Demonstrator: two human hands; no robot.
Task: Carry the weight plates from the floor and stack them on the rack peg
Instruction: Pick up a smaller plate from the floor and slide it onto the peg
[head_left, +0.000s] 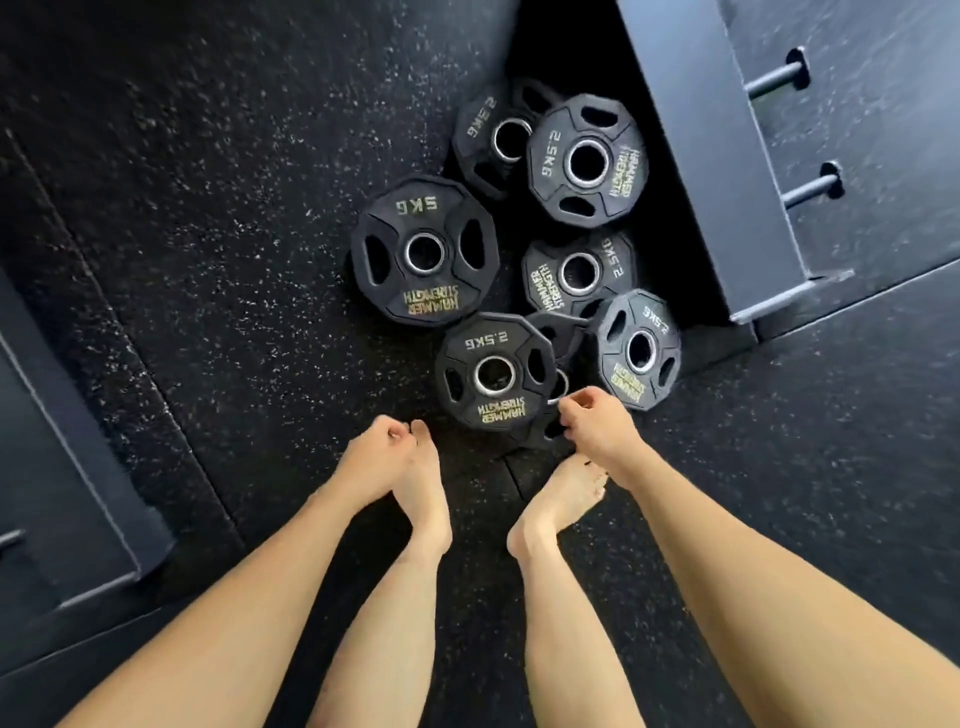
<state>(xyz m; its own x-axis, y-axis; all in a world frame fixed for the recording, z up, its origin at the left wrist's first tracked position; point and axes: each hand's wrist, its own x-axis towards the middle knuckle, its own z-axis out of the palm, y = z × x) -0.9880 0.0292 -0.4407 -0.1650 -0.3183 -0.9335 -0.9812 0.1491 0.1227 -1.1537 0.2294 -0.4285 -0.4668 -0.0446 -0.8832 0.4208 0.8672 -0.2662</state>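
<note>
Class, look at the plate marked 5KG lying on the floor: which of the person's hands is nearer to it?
Left. The left hand hangs just below the 5KG plate; the right hand hangs further off to the plate's lower right, over the nearest small plates.

A single wide-angle camera worn on the person's head looks almost straight down from standing height, so the speckled floor (208, 260) fills most of the picture. Both forearms and bare feet reach in from the bottom edge, with the weight plates (425, 253) lying past them toward the top. Straight edges bow near the borders.
</note>
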